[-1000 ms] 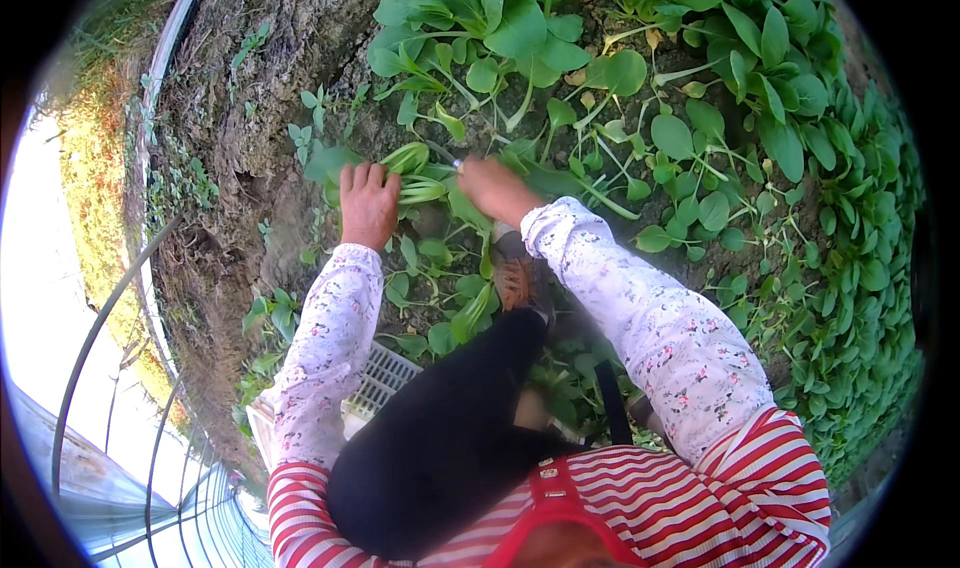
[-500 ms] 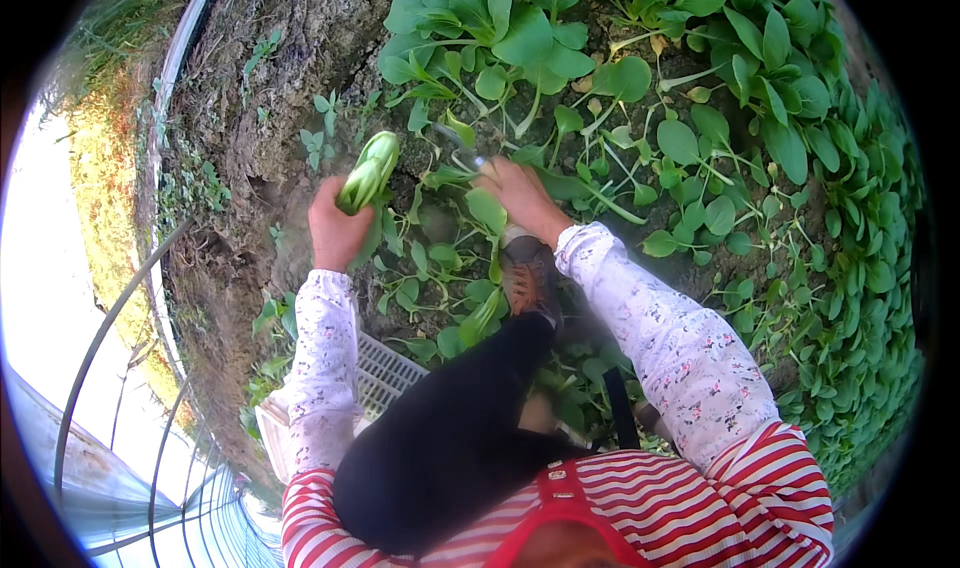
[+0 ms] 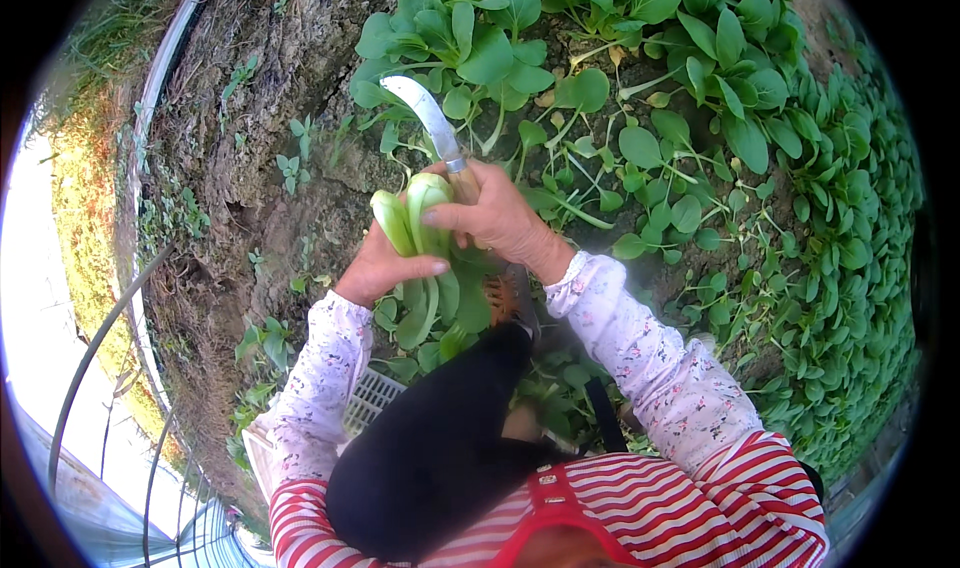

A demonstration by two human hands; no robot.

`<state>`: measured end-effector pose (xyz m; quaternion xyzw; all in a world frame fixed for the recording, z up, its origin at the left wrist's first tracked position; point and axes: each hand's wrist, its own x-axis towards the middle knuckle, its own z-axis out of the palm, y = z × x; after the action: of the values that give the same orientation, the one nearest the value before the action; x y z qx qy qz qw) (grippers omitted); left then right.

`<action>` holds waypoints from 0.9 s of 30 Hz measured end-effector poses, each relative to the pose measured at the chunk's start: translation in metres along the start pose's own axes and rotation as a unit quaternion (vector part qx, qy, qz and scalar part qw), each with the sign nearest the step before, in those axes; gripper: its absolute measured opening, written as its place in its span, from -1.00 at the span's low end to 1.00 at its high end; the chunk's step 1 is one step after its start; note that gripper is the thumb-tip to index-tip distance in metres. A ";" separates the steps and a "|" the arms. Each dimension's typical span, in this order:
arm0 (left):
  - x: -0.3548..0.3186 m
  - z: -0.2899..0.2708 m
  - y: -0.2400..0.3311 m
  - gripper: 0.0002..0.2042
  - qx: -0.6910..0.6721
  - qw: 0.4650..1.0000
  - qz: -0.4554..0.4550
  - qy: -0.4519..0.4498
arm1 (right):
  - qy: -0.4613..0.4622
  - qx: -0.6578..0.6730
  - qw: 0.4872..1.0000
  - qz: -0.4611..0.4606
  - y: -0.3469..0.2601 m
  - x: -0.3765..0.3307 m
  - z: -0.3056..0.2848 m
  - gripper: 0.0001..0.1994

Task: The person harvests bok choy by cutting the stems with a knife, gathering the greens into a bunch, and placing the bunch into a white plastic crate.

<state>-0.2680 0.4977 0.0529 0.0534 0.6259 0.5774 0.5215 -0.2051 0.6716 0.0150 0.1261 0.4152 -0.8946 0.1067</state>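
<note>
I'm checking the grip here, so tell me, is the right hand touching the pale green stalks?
Touching. The head view shows the right hand holding a knife, its thumb lying across the front of one stalk.

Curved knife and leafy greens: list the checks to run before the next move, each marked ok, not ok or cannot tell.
1. Left hand around the leafy greens, pale bases upward: ok.
2. Right hand gripping the curved knife by its handle: ok.
3. Blade pointing away from the person's body and left hand: ok.
4. Right hand free of the greens: not ok; its thumb lies on a stalk.
5. Room inside the slatted crate: cannot tell; a dark trouser leg and a floral sleeve hide much of it.
</note>
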 end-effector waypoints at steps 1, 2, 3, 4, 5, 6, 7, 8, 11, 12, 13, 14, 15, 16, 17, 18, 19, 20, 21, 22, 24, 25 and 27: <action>0.004 0.002 -0.009 -0.19 0.025 1.000 0.006 0.014 | 0.002 -0.016 1.000 0.015 -0.004 0.001 -0.002 -0.62; 0.009 0.002 -0.017 -0.28 0.049 0.998 0.011 0.028 | 0.003 -0.031 0.999 0.030 -0.011 0.003 -0.006 -0.64; 0.017 0.008 -0.014 -0.36 0.072 0.996 0.018 0.038 | 0.009 -0.048 0.998 0.044 -0.017 0.004 -0.015 -0.65; 0.022 0.005 -0.002 -0.63 0.204 0.977 0.046 0.050 | 0.036 -0.075 0.996 0.046 -0.017 0.006 -0.029 -0.67; 0.029 0.009 0.021 -0.71 0.314 0.946 0.013 0.078 | 0.083 -0.115 0.988 0.063 -0.018 0.009 -0.048 -0.64; 0.036 0.000 0.024 -0.70 0.413 0.904 0.048 0.096 | 0.117 -0.283 0.949 0.072 -0.012 0.013 -0.064 -0.63; 0.044 -0.007 0.028 -0.69 0.507 0.851 0.083 0.112 | 0.149 -0.442 0.881 0.080 -0.005 0.015 -0.079 -0.61; 0.050 -0.008 0.033 -0.69 0.575 0.798 0.142 0.112 | 0.157 -0.469 0.865 0.088 0.002 0.014 -0.089 -0.61; 0.082 -0.006 0.039 -0.77 0.722 0.634 0.275 0.044 | 0.211 -0.511 0.827 0.105 0.009 0.004 -0.123 -0.65; 0.093 0.002 0.040 -0.80 0.753 0.589 0.291 0.024 | 0.233 -0.441 0.858 0.126 0.009 0.001 -0.133 -0.72; 0.104 0.010 0.041 -0.84 0.782 0.543 0.306 0.004 | 0.252 -0.368 0.883 0.145 0.012 0.000 -0.140 -0.78; 0.117 0.019 0.040 -0.86 0.794 0.524 0.306 -0.021 | 0.272 -0.338 0.889 0.146 0.019 -0.003 -0.146 -0.79; 0.129 0.027 0.041 -0.88 0.806 0.504 0.306 -0.045 | 0.290 -0.309 0.894 0.145 0.025 -0.004 -0.150 -0.81; 0.140 0.034 0.042 -0.89 0.818 0.483 0.306 -0.068 | 0.307 -0.279 0.898 0.144 0.030 -0.005 -0.154 -0.82; 0.150 0.040 0.046 -0.92 0.829 0.448 0.328 -0.064 | 0.306 -0.290 0.899 0.117 0.032 -0.004 -0.155 -0.82; 0.160 0.045 0.050 -0.93 0.839 0.412 0.351 -0.060 | 0.304 -0.300 0.900 0.090 0.035 -0.003 -0.155 -0.82; 0.169 0.047 0.055 -0.93 0.847 0.375 0.373 -0.055 | 0.303 -0.311 0.899 0.063 0.037 -0.001 -0.155 -0.81; 0.171 0.043 0.058 -0.92 0.879 0.358 0.308 -0.059 | 0.299 -0.300 0.900 0.103 0.026 0.003 -0.139 -0.72; 0.181 0.040 0.061 -0.92 0.900 0.320 0.294 -0.042 | 0.305 -0.305 0.897 0.092 0.027 0.007 -0.136 -0.71; 0.188 0.034 0.064 -0.91 0.915 0.298 0.267 -0.040 | 0.312 -0.309 0.895 0.081 0.027 0.012 -0.133 -0.70; 0.199 0.022 0.067 -0.89 0.936 0.283 0.205 -0.040 | 0.330 -0.317 0.886 0.078 0.025 0.025 -0.132 -0.65; 0.204 0.014 0.065 -0.89 0.939 0.262 0.220 -0.030 | 0.335 -0.314 0.885 0.079 0.023 0.029 -0.133 -0.65; 0.208 -0.004 0.060 -0.88 0.917 0.321 0.236 -0.015 | 0.340 -0.305 0.886 0.082 0.021 0.036 -0.135 -0.63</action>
<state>-0.3969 0.6541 -0.0244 0.6516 0.7100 -0.2669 -0.0085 -0.2148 0.7593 -0.0951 0.4176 0.6669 -0.6137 0.0651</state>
